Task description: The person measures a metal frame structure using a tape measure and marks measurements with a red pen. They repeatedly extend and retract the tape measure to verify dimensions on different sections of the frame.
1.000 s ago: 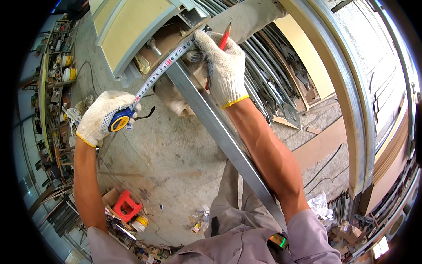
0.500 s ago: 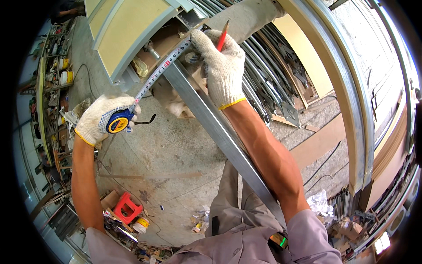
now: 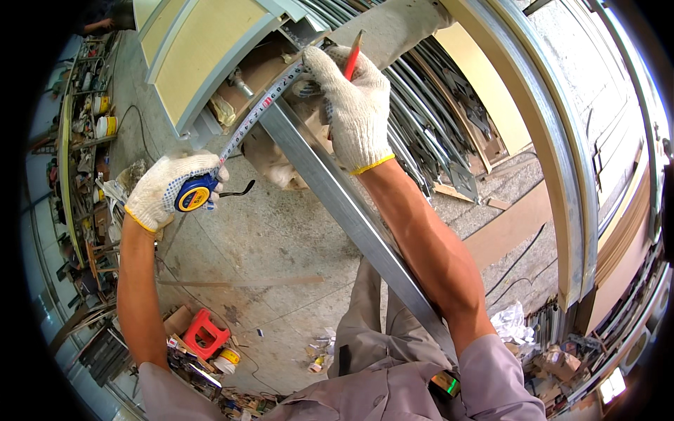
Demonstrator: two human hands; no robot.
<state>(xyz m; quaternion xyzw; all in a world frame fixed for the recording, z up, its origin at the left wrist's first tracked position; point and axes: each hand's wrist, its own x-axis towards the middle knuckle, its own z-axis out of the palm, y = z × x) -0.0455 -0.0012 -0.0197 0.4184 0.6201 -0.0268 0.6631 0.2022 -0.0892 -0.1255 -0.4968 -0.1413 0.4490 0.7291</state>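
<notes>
Measuring seems to be the step in hand: the tape blade (image 3: 256, 116) runs slantwise between the two gloved hands, across the far end of a grey metal bar (image 3: 337, 196); whether they touch is unclear. The left hand's (image 3: 158, 188) grip is wrapped round the blue tape case (image 3: 194, 196), its black strap (image 3: 242, 191) dangling. The right hand's (image 3: 359, 116) grip holds a red pencil (image 3: 352, 62), tip upward by the thumb, and appears to pinch the blade, though some fingers are hidden.

The next move likely calls for a straight, steady blade and perhaps a turned pencil for marking.

The bar's long edge slants down to the right forearm (image 3: 428, 242), leaving that arm little room leftward. A yellow panel (image 3: 203, 45) with grey edging sits just beyond the blade; its corner could snag it. Metal rods (image 3: 414, 105) lie near the right hand. Open floor (image 3: 267, 224) between the left hand and bar offers the best room for drawing back.
</notes>
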